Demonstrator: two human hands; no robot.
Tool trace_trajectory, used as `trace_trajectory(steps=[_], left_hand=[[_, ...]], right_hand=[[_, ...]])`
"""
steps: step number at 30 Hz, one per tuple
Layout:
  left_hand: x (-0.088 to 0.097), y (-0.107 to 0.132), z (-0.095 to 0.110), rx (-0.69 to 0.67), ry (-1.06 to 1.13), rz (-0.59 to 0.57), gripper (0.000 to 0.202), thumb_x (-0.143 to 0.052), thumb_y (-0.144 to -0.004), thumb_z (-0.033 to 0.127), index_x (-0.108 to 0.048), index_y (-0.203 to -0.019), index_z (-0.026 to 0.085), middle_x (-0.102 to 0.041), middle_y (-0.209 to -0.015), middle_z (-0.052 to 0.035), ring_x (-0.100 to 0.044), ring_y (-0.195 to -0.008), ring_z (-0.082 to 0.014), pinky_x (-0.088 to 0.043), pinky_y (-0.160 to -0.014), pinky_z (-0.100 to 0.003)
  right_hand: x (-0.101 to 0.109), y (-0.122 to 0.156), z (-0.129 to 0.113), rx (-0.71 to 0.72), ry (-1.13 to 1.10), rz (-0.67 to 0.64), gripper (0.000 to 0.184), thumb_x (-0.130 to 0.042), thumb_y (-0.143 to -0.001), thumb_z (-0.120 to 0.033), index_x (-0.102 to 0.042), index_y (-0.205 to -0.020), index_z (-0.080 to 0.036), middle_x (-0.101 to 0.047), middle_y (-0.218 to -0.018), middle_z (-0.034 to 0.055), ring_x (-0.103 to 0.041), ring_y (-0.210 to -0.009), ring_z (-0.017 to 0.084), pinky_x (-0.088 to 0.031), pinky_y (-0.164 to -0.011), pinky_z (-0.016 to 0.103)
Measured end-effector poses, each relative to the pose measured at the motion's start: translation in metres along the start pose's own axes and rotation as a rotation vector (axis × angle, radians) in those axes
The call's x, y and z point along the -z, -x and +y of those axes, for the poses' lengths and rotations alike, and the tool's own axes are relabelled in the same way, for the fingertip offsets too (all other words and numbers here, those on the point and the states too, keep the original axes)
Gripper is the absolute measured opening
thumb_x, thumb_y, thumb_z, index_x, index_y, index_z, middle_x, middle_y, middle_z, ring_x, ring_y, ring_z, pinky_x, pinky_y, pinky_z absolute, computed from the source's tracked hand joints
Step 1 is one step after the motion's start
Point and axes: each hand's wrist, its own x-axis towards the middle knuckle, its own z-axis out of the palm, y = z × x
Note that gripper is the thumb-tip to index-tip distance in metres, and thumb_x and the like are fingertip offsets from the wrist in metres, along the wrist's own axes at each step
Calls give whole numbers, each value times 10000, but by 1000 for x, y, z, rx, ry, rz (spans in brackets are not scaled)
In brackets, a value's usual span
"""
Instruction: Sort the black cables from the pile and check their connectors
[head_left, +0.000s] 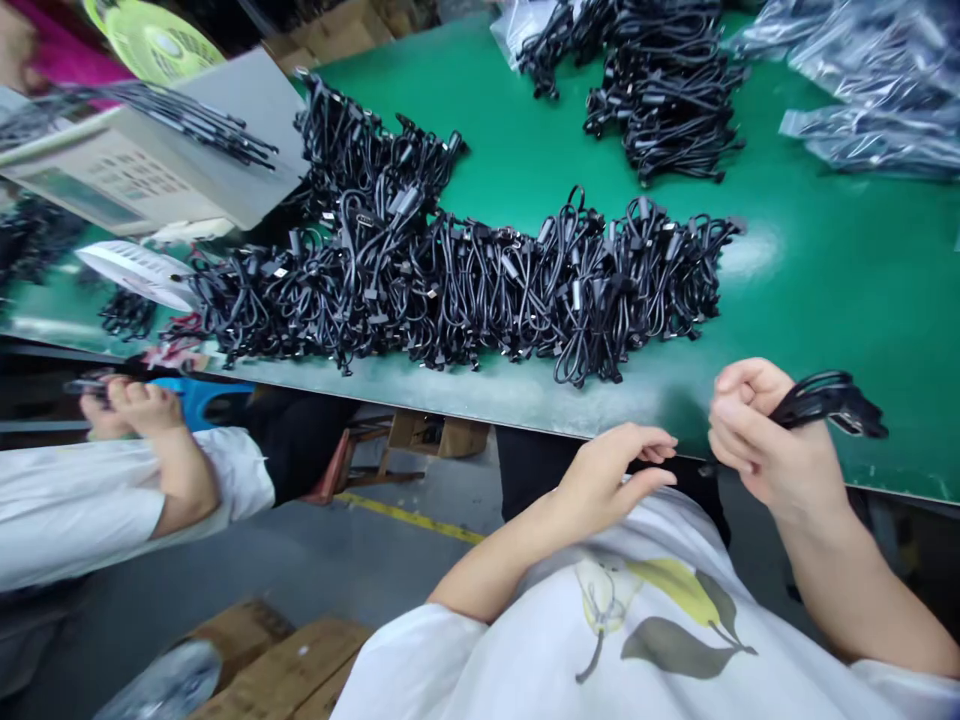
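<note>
My right hand (776,440) is closed around a folded black cable (829,400), whose looped bundle sticks out to the right over the table edge. To its left, my left hand (619,465) hovers in front of the edge, fingers stretched and thumb apart, with nothing seen between them. A long row of bundled black cables (465,290) lies on the green table (847,270), beyond and left of my hands. The end of the cable inside my right fist is hidden.
More black cable bundles (667,90) and clear plastic bags (885,130) lie farther back. A counting scale (127,175) and a yellow-green fan (161,40) stand at the left. A co-worker's hands (142,405) are beside the table. Cardboard boxes (292,670) stand on the floor.
</note>
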Motion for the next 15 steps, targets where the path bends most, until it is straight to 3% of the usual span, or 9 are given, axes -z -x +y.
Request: trace_trajectory(steps=[2, 4, 6, 7, 8, 12, 15], left_hand=[[2, -1, -3, -18, -79, 91, 262, -636, -1001, 348, -623, -1219, 203, -754, -1064, -81, -716, -941, -184, -586, -877, -335], [5, -2, -6, -14, -119, 174, 220, -619, -1009, 305, -626, -1206, 207, -750, -1064, -80, -712, -940, -182, -579, -881, -337], [6, -4, -8, 17, -106, 198, 204, -607, -1013, 283, -627, -1201, 206, -746, -1058, -78, -711, -932, -176, -577, -879, -331], [5, -5, -8, 33, -89, 187, 199, -602, -1015, 279, -629, -1197, 205, -745, -1051, -75, -711, -926, -173, -577, -878, -326], [4, -7, -8, 45, -74, 162, 194, -600, -1016, 279, -633, -1192, 204, -745, -1048, -72, -711, -921, -170, -577, -878, -324], [-4, -10, -1, 8, -105, 6, 182, -590, -1021, 290, -649, -1170, 203, -754, -1046, -70, -712, -938, -180, -569, -895, -335], [-5, -8, 0, 3, -155, -74, 182, -585, -1023, 294, -657, -1165, 206, -762, -1059, -74, -712, -968, -195, -565, -918, -352]], right_hand=[[17, -9, -8, 18, 83, 80, 131, -758, -880, -273, -645, -945, -261, -370, -550, -112, -221, -369, 54, -234, -359, 206], [36, -27, -22, 92, 262, 168, 108, -701, -899, -300, -658, -988, -255, -464, -617, -79, -310, -398, 76, -312, -396, 241], [50, -57, -39, 166, 579, 271, 136, -620, -934, -341, -677, -1003, -238, -595, -746, -16, -435, -462, 106, -378, -457, 279], [54, -75, -45, 155, 835, 352, 167, -596, -952, -366, -685, -998, -231, -620, -736, -3, -491, -494, 124, -394, -489, 284], [57, -96, -50, 112, 927, 375, 163, -638, -935, -361, -695, -918, -209, -586, -632, -5, -488, -481, 136, -361, -490, 288], [50, -169, -44, -15, 987, 266, 257, -776, -847, -298, -601, -687, -199, -482, -456, -40, -457, -426, 125, -328, -490, 273], [50, -185, -35, -67, 920, 176, 330, -768, -865, -328, -517, -681, -219, -455, -468, -60, -426, -423, 109, -337, -479, 261]])
